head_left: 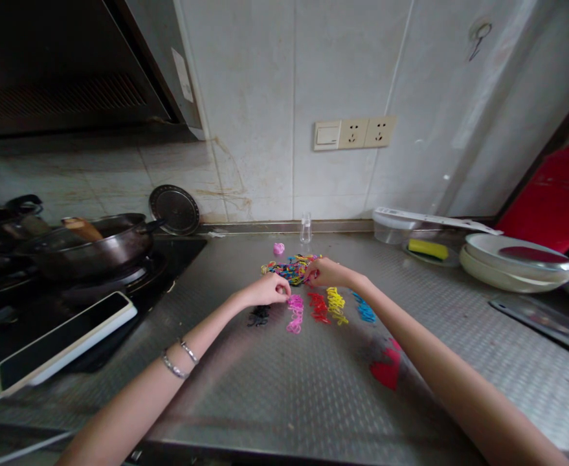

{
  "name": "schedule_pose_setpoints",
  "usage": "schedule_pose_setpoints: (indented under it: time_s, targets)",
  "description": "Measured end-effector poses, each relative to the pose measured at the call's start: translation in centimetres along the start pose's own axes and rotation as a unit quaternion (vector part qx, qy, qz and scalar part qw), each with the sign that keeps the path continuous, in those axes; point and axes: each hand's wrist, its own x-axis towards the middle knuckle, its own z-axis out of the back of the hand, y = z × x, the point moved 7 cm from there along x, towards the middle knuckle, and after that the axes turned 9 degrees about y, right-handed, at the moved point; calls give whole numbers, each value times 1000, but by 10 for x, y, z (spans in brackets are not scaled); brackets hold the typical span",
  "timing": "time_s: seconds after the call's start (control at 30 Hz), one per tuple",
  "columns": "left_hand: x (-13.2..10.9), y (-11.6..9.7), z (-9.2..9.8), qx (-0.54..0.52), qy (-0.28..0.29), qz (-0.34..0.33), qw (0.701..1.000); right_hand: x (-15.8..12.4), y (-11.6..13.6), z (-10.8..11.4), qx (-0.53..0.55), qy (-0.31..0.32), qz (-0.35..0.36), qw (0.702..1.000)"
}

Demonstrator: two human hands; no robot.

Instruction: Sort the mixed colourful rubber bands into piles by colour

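Note:
My left hand (268, 290) is pinched closed at the upper end of a row of pink rubber bands (295, 314), with a bit of pink at its fingertips. Fingers curled, my right hand (327, 272) reaches into a heap of mixed coloured rubber bands (291, 268); what its fingertips grip is hidden. Black rubber bands (259, 315) lie below my left hand. To the right of the pink row are red rubber bands (318, 307), yellow rubber bands (335, 304) and, by my right forearm, blue rubber bands (364, 309).
Behind the heap stand a small pink object (278, 248) and a clear bottle (305, 230). A phone-like device (65, 340) and a pan (90, 249) are at left. White bowls (512, 268), a yellow sponge (428, 250) and a cleaver-like blade (546, 327) lie right.

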Motion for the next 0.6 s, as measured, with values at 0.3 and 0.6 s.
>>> schedule_pose_setpoints:
  time_s: [0.3,0.6]
  targets:
    - [2,9,8,-68,-10,-7,998,3,2,-8,-18,-13,0,1000]
    - [-1,29,28,-124,-85,19,988,3,0,-4,-14,-40,15,999]
